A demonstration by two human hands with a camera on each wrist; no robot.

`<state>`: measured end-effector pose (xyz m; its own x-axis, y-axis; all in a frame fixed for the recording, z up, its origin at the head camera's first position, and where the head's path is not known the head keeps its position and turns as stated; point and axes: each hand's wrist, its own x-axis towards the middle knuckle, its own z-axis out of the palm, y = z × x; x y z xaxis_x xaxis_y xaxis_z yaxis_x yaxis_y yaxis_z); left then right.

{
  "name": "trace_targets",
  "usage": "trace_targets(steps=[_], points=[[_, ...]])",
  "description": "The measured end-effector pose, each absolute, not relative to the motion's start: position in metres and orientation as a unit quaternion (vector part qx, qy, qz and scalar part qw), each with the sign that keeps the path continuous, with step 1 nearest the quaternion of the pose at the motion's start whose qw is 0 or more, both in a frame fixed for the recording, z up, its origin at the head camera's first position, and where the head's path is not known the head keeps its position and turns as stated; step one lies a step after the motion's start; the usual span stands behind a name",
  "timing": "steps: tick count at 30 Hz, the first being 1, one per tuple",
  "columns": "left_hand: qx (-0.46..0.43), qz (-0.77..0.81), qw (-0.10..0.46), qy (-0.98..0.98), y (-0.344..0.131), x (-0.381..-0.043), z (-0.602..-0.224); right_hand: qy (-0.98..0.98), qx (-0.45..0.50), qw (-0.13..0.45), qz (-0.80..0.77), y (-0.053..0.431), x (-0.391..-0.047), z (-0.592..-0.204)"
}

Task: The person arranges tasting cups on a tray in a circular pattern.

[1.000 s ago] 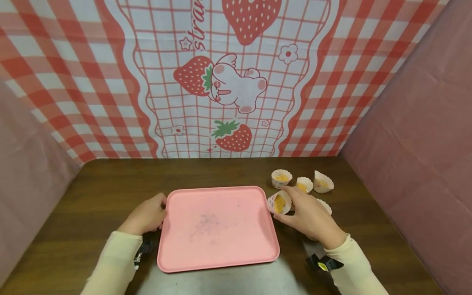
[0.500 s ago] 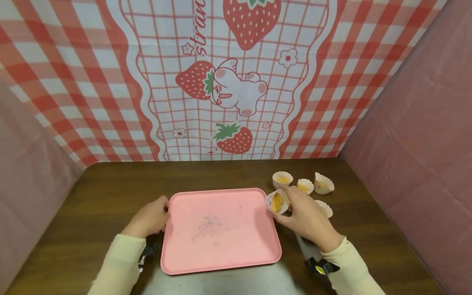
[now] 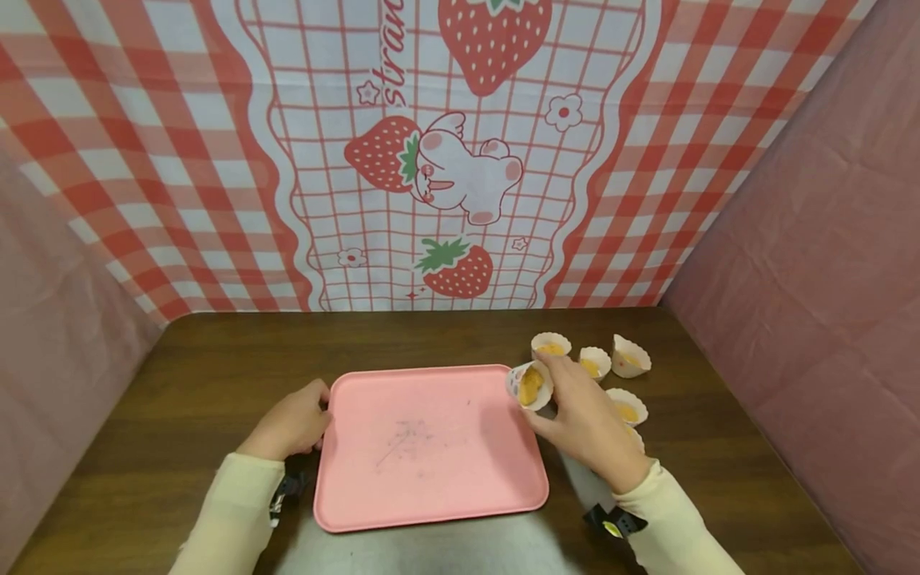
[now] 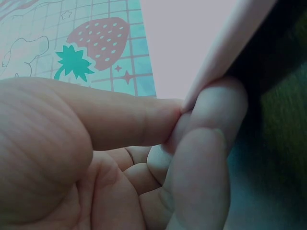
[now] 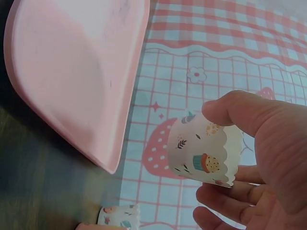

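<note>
Well, curved right fingers hold a tilted cup.

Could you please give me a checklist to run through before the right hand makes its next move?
1. Right hand grips the paper cup: ok.
2. Paper cup upright: not ok, it is tilted.
3. Yellow filling inside the paper cup: ok.
4. Yellow filling fixed in place: cannot tell.
5. Left hand holds the pink tray: ok, pinching its rim.
6. Pink tray unmarked: not ok, dark marks show near its middle.
</note>
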<state>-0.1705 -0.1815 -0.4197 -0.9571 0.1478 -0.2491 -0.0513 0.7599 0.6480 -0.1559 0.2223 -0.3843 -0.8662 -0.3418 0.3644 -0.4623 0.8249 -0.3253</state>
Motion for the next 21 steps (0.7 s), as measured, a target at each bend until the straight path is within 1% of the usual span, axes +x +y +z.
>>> trace_targets(steps=[21], points=[[0.027,0.351,0.153,0.923,-0.185,-0.171,-0.419,-0.954,0.213,0.141,0.157,0.198,-0.151,-0.381]])
